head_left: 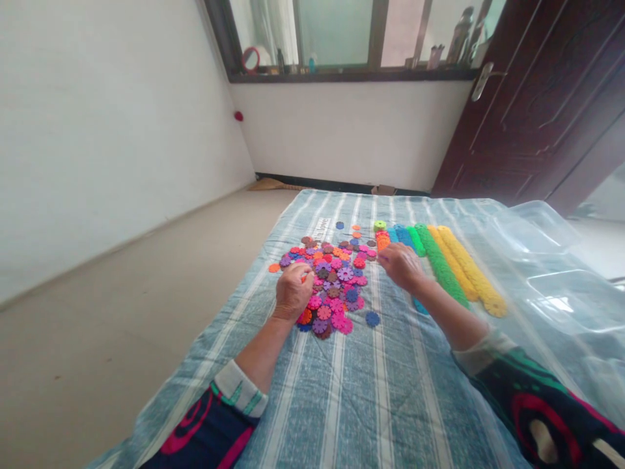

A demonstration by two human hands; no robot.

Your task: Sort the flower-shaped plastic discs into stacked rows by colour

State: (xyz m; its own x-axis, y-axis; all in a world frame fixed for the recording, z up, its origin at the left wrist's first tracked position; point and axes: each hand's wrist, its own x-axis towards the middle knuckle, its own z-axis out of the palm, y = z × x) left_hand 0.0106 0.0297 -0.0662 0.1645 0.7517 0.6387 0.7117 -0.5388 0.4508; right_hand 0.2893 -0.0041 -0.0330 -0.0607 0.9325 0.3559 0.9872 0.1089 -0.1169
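A loose pile of small notched plastic discs [336, 303] in pink, purple, orange, brown and blue lies on the striped cloth. My left hand [294, 290] is closed at the pile's left side, with a bit of an orange disc [304, 279] showing between thumb and fingers. At the pile's right, my right hand [401, 266] is pinched closed beside the near end of a short orange row of discs [383, 241]. Whatever its fingertips hold is too small to make out. My right hand and forearm partly cover the blue row [405, 236] behind them.
Stacked rows of green discs [442, 267] and yellow discs [476, 273] lie to the right. Beyond them are clear plastic containers [576, 303]. A single blue disc [372, 318] lies near the pile. The striped cloth [361, 404] ends at the left above the floor.
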